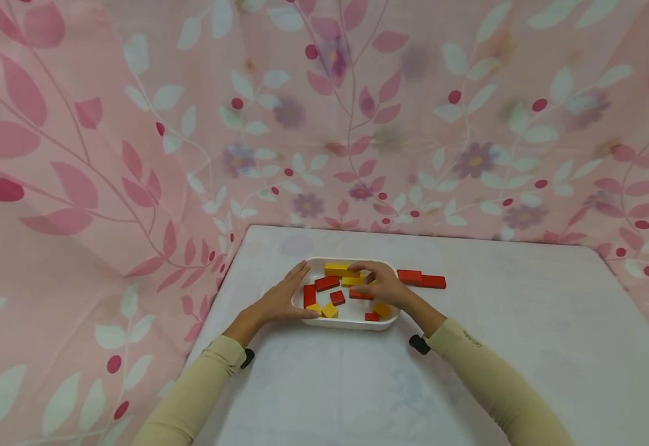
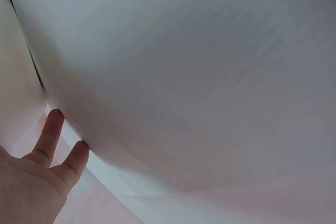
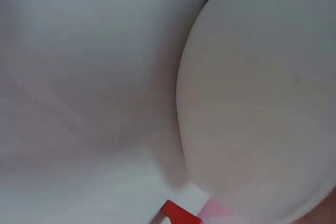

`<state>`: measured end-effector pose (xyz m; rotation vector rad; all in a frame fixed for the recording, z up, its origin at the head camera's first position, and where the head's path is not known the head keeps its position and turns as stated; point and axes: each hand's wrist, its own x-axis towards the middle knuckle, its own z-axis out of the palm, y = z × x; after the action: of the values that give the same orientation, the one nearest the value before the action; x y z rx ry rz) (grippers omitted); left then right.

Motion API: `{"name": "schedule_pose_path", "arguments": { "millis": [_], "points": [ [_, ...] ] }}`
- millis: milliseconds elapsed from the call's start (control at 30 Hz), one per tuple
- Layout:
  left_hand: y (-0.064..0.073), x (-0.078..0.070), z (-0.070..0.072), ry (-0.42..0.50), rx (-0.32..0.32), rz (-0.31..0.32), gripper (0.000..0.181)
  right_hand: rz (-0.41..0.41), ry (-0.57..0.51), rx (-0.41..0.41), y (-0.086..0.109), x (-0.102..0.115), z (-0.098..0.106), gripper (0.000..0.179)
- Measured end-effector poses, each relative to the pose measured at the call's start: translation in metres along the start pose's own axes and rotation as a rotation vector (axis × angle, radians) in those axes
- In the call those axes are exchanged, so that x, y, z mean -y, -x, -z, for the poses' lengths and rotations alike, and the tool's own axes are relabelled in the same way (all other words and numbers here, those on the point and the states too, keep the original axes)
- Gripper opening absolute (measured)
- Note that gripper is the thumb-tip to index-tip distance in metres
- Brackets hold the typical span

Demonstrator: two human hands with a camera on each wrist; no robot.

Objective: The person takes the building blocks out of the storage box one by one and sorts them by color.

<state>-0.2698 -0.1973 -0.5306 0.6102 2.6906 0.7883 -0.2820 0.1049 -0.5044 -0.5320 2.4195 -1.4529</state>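
Note:
A white tray (image 1: 352,323) with rounded corners holds several red and yellow blocks. My left hand (image 1: 274,303) spans the tray's left end, fingers spread; its fingertips are at the far rim and the thumb lies along the near rim. Two extended fingers (image 2: 50,132) show in the left wrist view. Over the tray's right half, my right hand (image 1: 383,286) has its thumb and forefinger bent and apart, around a yellow block (image 1: 351,282). A longer yellow block (image 1: 335,270) lies behind, and a red block (image 1: 360,295) lies under the thumb.
Two red blocks (image 1: 433,282) lie end to end on the white-covered table (image 1: 525,347), right of the tray. A flowered pink cloth (image 1: 425,124) hangs behind and at the left. The tray's outer wall (image 3: 257,98) fills much of the right wrist view.

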Motion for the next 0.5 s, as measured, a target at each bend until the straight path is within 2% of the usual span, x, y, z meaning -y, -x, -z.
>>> {"name": "schedule_pose_path", "arguments": {
  "millis": [167,500],
  "points": [
    [-0.001,0.003,-0.001,-0.002,-0.011,-0.008,0.118,0.014,0.084,-0.007,-0.007,0.001,-0.009,0.048],
    [0.001,0.001,-0.003,0.02,-0.015,-0.008,0.118,0.019,0.107,0.009,-0.021,0.001,-0.026,0.04]
  ]
}}
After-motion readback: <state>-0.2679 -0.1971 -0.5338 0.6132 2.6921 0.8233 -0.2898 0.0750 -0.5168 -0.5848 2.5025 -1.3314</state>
